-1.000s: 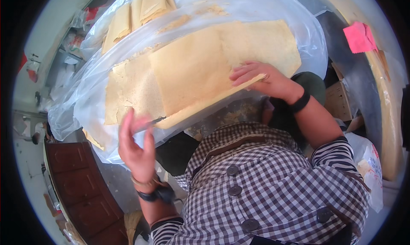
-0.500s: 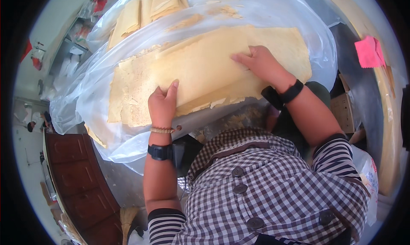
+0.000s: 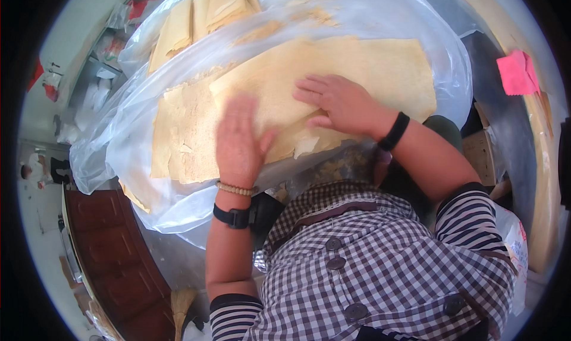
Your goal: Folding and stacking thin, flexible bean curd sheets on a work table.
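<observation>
A smooth, thin tan sheet (image 3: 279, 67) lies slantwise over a larger, rougher tan sheet (image 3: 181, 118) with flaky, ragged edges. My left hand (image 3: 239, 141), somewhat blurred, is open with fingers stretched out over the left end of the smooth sheet. My right hand (image 3: 342, 106) is open too, palm down with fingers extended over the near edge of the smooth sheet. A small loose flake (image 3: 306, 146) sits by the near edge. Clear plastic film (image 3: 134, 159) spreads under the sheets.
Folded tan sheets (image 3: 223, 11) are stacked at the far left, with broken scraps (image 3: 318, 16) beside them. A pink cloth (image 3: 518, 73) hangs on the right. Brown cabinet doors (image 3: 113, 240) and a broom (image 3: 181, 305) stand at lower left. Another person (image 3: 38, 169) is at the far left.
Both hands have let go of the smooth sheet and opened flat over it. My right hand has moved left and slightly nearer. The smooth sheet now lies spread on the rough one.
</observation>
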Action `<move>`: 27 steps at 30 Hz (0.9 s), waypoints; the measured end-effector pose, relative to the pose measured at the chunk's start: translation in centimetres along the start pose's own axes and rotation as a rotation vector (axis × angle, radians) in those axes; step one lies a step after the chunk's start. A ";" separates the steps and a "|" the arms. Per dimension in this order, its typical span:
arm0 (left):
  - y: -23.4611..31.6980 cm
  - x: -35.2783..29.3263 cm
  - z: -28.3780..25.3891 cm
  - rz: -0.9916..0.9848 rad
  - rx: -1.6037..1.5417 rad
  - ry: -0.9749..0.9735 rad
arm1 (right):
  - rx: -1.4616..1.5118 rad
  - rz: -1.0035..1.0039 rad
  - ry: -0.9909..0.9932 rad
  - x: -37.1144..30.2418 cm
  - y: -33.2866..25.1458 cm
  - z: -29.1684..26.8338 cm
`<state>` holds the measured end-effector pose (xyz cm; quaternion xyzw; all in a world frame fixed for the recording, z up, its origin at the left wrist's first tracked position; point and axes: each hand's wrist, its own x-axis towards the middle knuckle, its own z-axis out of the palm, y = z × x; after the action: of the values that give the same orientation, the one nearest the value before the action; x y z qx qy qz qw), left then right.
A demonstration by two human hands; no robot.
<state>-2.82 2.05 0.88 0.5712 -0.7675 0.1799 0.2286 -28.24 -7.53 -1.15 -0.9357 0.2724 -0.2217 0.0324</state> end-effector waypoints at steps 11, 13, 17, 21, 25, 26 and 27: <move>-4.2 -1.8 -3.0 -0.251 -0.687 -0.454 | 0.251 0.119 -0.190 0.3 3.1 -5.2; -5.0 -3.0 -2.7 -0.503 -0.930 -0.393 | 0.609 0.333 -0.297 0.0 3.3 -5.4; -5.5 -3.4 -0.6 -0.897 -1.109 -0.213 | 0.772 0.503 -0.065 1.2 3.9 -3.3; -4.6 -2.0 0.4 -0.773 -0.474 -0.111 | 0.686 0.667 -0.068 3.0 4.4 -1.5; -2.0 -0.8 0.8 -0.442 0.058 0.024 | 0.389 0.686 -0.099 3.7 4.1 -1.4; -1.3 -0.6 1.1 -0.252 0.134 0.191 | 0.381 0.691 -0.099 3.9 3.9 -1.6; -0.7 -0.4 1.4 -0.143 0.070 0.048 | 0.372 0.695 -0.098 4.1 3.7 -2.0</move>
<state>-2.27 1.42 -0.47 0.6278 -0.7122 0.2034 0.2393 -27.86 -12.73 1.56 -0.7754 0.5261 -0.1984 0.2874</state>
